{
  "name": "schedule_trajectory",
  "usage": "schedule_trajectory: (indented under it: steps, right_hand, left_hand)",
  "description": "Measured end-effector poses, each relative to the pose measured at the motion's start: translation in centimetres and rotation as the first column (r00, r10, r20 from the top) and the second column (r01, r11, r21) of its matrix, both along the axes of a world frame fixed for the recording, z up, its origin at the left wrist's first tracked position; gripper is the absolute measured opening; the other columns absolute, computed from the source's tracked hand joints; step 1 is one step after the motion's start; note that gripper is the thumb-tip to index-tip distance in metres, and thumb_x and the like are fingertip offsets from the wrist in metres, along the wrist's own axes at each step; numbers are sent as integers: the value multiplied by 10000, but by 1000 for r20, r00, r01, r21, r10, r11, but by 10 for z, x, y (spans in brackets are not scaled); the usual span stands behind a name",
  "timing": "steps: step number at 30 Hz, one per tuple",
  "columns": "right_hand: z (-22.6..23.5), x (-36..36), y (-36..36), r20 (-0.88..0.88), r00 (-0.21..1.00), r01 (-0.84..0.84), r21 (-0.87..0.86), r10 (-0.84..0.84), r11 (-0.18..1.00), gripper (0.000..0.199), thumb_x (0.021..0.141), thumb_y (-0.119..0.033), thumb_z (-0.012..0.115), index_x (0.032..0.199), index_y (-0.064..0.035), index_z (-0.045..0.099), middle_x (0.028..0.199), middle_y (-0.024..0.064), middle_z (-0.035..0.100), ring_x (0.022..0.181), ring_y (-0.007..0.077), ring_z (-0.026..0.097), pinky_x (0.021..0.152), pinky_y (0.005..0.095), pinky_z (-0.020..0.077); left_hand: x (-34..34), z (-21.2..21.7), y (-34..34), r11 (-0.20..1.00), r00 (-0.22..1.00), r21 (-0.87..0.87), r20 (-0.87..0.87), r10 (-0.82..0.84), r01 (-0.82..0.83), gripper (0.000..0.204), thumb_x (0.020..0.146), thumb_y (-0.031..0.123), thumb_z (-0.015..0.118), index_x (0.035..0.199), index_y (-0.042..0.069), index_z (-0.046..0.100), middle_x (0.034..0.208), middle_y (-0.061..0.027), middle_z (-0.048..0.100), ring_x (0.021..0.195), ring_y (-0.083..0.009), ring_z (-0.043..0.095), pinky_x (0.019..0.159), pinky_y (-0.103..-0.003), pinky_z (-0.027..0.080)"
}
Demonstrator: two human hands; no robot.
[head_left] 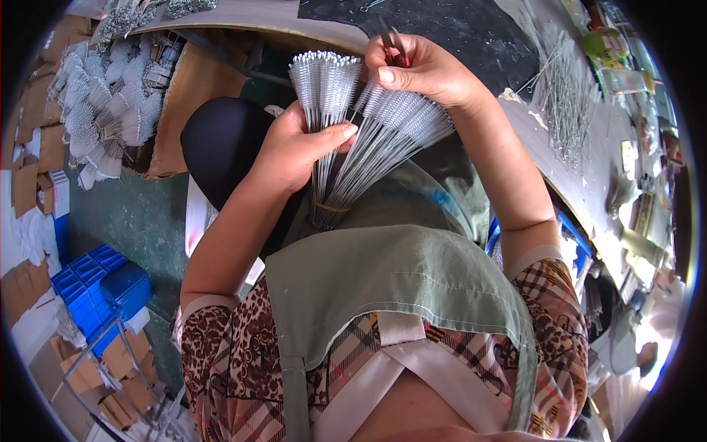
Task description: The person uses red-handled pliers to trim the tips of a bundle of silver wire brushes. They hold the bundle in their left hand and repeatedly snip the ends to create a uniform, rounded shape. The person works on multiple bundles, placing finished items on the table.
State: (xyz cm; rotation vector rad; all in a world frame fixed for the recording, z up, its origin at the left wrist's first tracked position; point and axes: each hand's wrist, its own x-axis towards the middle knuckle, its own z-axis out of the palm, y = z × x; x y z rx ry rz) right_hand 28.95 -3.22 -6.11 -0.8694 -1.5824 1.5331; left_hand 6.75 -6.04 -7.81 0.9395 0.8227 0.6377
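A bundle of thin wire tube brushes (383, 140) stands over my lap, white bristles up, twisted wire stems down. A yellowish rubber band (331, 208) binds the stems near their lower ends. My left hand (303, 147) is closed round the left part of the bundle, its thumb across the stems. The bristle heads fan apart into a left clump and a wider right clump. My right hand (423, 70) pinches a small dark-and-red hand tool (395, 50), seemingly tweezers or snips, just above the right clump. Its working end is hidden by my fingers and the bristles.
A cardboard box (193, 103) at the left holds several bundles of similar brushes (110, 110). Loose wire pieces (563, 92) lie on the table at the right, beside a black mat (456, 37). Blue plastic crates (92, 283) and cardboard sit on the floor at the lower left.
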Motion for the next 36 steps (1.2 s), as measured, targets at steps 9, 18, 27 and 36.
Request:
schedule_trajectory:
  steps: [9, 18, 27, 36]
  right_hand:
    - [1, -5, -1, 34, 992, 120, -26, -119, 992, 221, 758, -231, 725, 794, -57, 592, 726, 14, 578, 711, 105, 573, 709, 242, 458]
    - [-6, -3, 1, 46, 997, 67, 24, -68, 997, 259, 778, -171, 703, 947, -47, 550, 821, 4, 542, 730, 102, 548, 719, 232, 467]
    - [-7, -1, 0, 15, 961, 269, 174, -276, 947, 345, 896, -392, 519, 958, -54, 546, 777, 5, 528, 733, 102, 531, 681, 249, 443]
    - [98, 4, -34, 756, 620, -84, 328, -208, 941, 359, 867, -381, 538, 865, -25, 583, 684, 110, 547, 651, 259, 561, 626, 344, 432]
  left_hand:
    - [-1, -3, 0, 1000, 999, -4, 34, -21, 21, 232, 801, 42, 612, 1011, -11, 528, 884, -79, 615, 760, -138, 612, 682, -285, 519]
    - [0, -3, 0, 1000, 1000, -1, 10, -2, 2, 229, 781, -5, 607, 995, -5, 526, 871, -62, 605, 750, -132, 598, 684, -289, 515]
    - [7, 3, -1, 999, 999, -12, -29, -30, 30, 227, 771, -26, 608, 982, -15, 525, 844, -72, 604, 723, -135, 595, 658, -278, 502]
    - [5, 2, 4, 993, 997, -96, -10, -72, 71, 229, 792, 24, 614, 998, -34, 534, 884, -104, 613, 789, -167, 606, 714, -309, 507]
